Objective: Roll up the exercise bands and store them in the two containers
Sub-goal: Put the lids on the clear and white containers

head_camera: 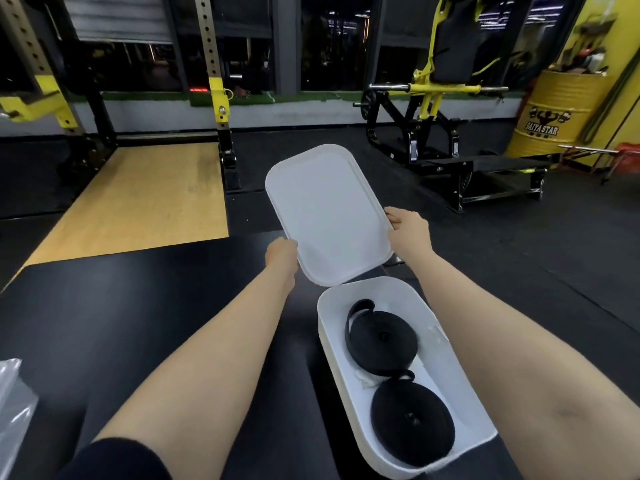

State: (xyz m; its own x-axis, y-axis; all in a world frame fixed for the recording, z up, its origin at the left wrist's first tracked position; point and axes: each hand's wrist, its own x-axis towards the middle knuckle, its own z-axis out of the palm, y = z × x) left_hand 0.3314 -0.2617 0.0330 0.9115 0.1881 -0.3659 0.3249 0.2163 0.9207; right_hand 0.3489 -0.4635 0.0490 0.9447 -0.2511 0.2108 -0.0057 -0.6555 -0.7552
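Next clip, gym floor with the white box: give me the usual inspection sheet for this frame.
Surface: black rubber floor; wooden platform at left.
Job's things: white container open, two rolled black bands lying flat inside, the far one's end loose; white lid held up, tilted, beyond it.
Clutter: clear plastic at left edge.
Grippers: left hand and right hand grip the lid's opposite edges.
Cables: nothing seen.
Surroundings: squat rack, yellow-black machine, yellow drum.

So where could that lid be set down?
Bare black floor lies left of the white container, below the wooden platform. The container is crowded: two rolled bands fill it. Both hands hold the lid.
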